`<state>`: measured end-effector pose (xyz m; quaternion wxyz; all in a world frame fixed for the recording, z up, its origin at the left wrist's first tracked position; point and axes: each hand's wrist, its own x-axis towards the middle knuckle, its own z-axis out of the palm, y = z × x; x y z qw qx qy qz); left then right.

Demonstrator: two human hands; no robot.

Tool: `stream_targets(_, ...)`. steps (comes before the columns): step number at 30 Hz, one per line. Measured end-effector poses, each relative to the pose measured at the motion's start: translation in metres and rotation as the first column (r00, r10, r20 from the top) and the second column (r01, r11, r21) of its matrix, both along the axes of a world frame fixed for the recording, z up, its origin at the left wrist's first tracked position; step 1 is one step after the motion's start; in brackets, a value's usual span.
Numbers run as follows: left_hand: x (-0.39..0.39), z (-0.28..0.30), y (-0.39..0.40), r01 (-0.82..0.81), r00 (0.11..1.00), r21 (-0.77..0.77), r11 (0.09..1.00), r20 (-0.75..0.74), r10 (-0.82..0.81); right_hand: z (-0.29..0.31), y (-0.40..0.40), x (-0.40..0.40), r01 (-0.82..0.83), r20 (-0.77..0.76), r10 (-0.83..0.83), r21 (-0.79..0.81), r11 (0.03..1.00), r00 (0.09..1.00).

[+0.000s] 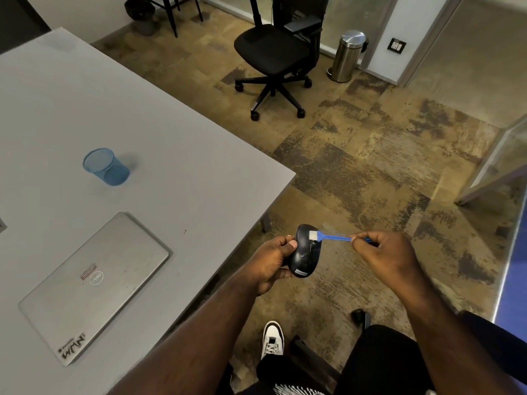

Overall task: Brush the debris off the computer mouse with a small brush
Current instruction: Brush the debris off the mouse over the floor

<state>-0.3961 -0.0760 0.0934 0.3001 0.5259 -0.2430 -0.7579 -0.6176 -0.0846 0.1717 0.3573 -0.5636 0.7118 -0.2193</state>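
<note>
The left hand [271, 265] grips the black mouse [304, 252] off the table's [176, 155] edge over the carpet, while the right hand [382, 252] pinches a blue brush [328, 237], bristles touching the mouse, laptop [94, 283] nearby.

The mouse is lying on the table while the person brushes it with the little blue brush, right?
Not quite. The head view shows the mouse held in the left hand over the floor, beside the table, not on it. The right hand does hold the little blue brush against it.
</note>
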Motion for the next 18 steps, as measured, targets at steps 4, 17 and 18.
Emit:
stream_targets(4,0.000,0.003,0.000,-0.042,0.998,0.027,0.999,-0.050,0.043,-0.009,0.001,-0.016,0.203,-0.072,-0.206,-0.047,0.978,0.976)
stream_targets(17,0.003,0.009,-0.003,-0.162,0.975,0.059,0.985,-0.143,0.169,0.012,0.035,-0.011,-0.313,-0.171,0.276,-0.251,0.916,0.946)
stream_targets(18,0.002,0.009,-0.003,-0.153,0.978,0.056,0.987,-0.136,0.159,0.014,0.031,-0.010,-0.266,-0.184,0.221,-0.279,0.923,0.958)
